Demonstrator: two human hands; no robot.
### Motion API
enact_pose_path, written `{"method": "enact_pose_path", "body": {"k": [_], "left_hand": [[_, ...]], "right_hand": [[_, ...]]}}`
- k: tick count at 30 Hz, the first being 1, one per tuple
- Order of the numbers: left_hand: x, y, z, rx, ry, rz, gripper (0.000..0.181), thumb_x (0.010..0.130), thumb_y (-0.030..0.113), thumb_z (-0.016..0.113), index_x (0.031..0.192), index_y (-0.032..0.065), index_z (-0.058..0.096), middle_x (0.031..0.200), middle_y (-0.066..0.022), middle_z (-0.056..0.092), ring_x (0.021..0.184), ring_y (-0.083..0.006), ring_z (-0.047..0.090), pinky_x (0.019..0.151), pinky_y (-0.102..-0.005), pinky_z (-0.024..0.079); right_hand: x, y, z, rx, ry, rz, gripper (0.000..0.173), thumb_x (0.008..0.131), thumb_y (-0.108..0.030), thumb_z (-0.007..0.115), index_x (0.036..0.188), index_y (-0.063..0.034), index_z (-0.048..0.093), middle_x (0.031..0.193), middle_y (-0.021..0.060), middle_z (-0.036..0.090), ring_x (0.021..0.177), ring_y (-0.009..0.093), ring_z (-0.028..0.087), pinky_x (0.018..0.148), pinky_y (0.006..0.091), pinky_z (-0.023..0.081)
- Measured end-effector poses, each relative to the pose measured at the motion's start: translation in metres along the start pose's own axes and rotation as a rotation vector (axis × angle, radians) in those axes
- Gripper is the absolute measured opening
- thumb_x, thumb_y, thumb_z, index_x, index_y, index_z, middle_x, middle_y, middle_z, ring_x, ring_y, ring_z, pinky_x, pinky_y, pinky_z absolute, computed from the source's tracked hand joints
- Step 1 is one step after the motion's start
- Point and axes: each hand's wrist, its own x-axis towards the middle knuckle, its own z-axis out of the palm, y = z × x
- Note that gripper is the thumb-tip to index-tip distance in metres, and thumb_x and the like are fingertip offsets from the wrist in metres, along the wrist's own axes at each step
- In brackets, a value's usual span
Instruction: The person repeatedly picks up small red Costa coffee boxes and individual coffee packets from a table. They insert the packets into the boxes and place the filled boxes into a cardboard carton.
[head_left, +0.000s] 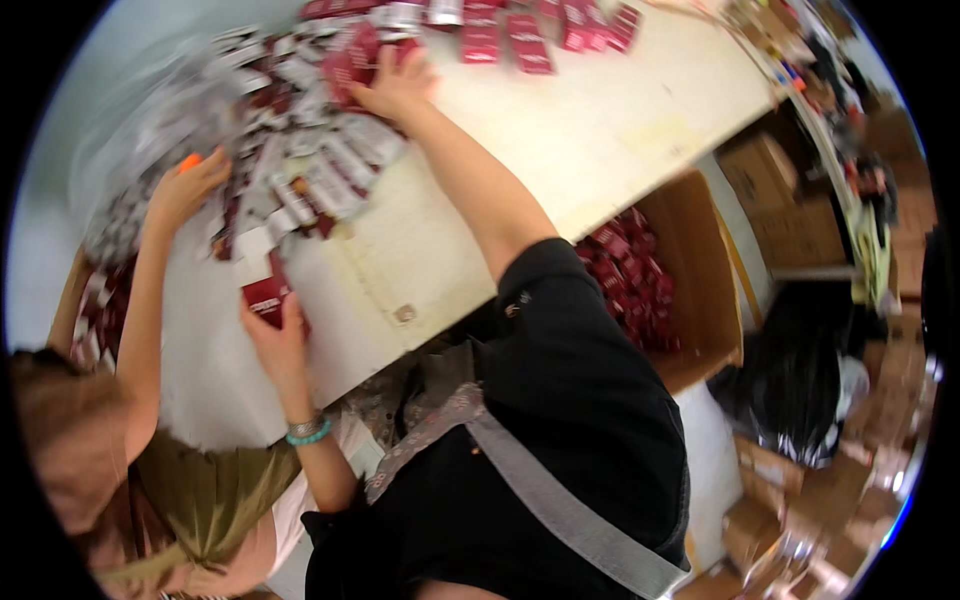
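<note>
My left hand (279, 334) holds a small dark red carton (264, 296) with white lettering. Its white top flaps (253, 251) stand unfolded at the upper end. Farther up the white worktable, my right hand (401, 82) is stretched out over red packaging (351, 66) at the edge of a pile. Blur hides whether its fingers grip any of it. Below and left of that hand lie several silver-and-maroon packets (337, 169), loosely heaped. A row of red cartons (529, 43) rests on the table to the right of my right hand.
At the left, a co-worker's hand (184, 187) with an orange fingertip is beside a clear plastic bag (150, 142) of grey items. A cardboard box (697, 277) holding many red cartons (630, 274) stands beside the table edge (660, 184). Behind it sit a black plastic bag (787, 367) and stacked boxes (799, 225).
</note>
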Motion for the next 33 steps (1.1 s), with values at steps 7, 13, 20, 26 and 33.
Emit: {"method": "enact_pose_path", "body": {"k": [7, 13, 20, 26, 33], "left_hand": [[-0.003, 0.008, 0.024, -0.044, 0.046, 0.063, 0.071, 0.086, 0.028, 0.069, 0.139, -0.0016, 0.031, 0.121, -0.0161, 0.051, 0.102, -0.0224, 0.056, 0.089, -0.0333, 0.047], [-0.044, 0.035, 0.069, -0.852, -0.175, -0.003, 0.065, 0.091, 0.044, 0.056, 0.136, 0.0030, 0.032, 0.114, -0.0117, 0.052, 0.100, -0.0200, 0.055, 0.089, -0.0373, 0.047], [-0.061, 0.050, 0.101, -0.869, -0.245, -0.119, 0.074, 0.084, 0.065, 0.046, 0.126, 0.0051, 0.040, 0.094, -0.0094, 0.059, 0.084, -0.0198, 0.059, 0.075, -0.0315, 0.049], [-0.057, 0.071, 0.108, -0.771, -0.113, -0.094, 0.081, 0.079, 0.068, 0.050, 0.123, 0.0008, 0.040, 0.108, -0.0112, 0.052, 0.083, -0.0218, 0.060, 0.069, -0.0322, 0.051], [-0.063, 0.070, 0.108, -0.752, -0.105, -0.107, 0.084, 0.075, 0.070, 0.055, 0.119, 0.0002, 0.043, 0.105, -0.0099, 0.051, 0.082, -0.0196, 0.060, 0.066, -0.0310, 0.048]], "right_hand": [[-0.106, 0.109, -0.239, -0.207, 0.157, -0.272, 0.032, 0.092, -0.031, 0.055, 0.108, -0.0062, 0.068, 0.097, 0.0094, 0.071, 0.093, 0.025, 0.067, 0.085, 0.0356, 0.051], [-0.176, 0.442, -0.189, 0.134, 1.172, 0.429, 0.022, 0.091, -0.013, 0.051, 0.088, 0.0043, 0.065, 0.083, 0.0123, 0.067, 0.074, 0.023, 0.065, 0.066, 0.0360, 0.053], [-0.161, 0.567, 0.058, -0.243, -0.004, 0.689, 0.023, 0.086, -0.018, 0.061, 0.094, 0.0031, 0.065, 0.094, 0.0184, 0.068, 0.082, 0.029, 0.066, 0.073, 0.0404, 0.052], [-0.125, 0.599, 0.110, -0.306, -0.080, 0.802, 0.025, 0.085, -0.016, 0.063, 0.098, 0.0048, 0.062, 0.096, 0.0185, 0.067, 0.083, 0.028, 0.065, 0.074, 0.0387, 0.052], [-0.184, 0.603, 0.059, 0.032, 0.284, 0.935, 0.028, 0.084, -0.015, 0.064, 0.103, 0.0067, 0.060, 0.098, 0.0186, 0.065, 0.084, 0.027, 0.064, 0.076, 0.0367, 0.053]]}}
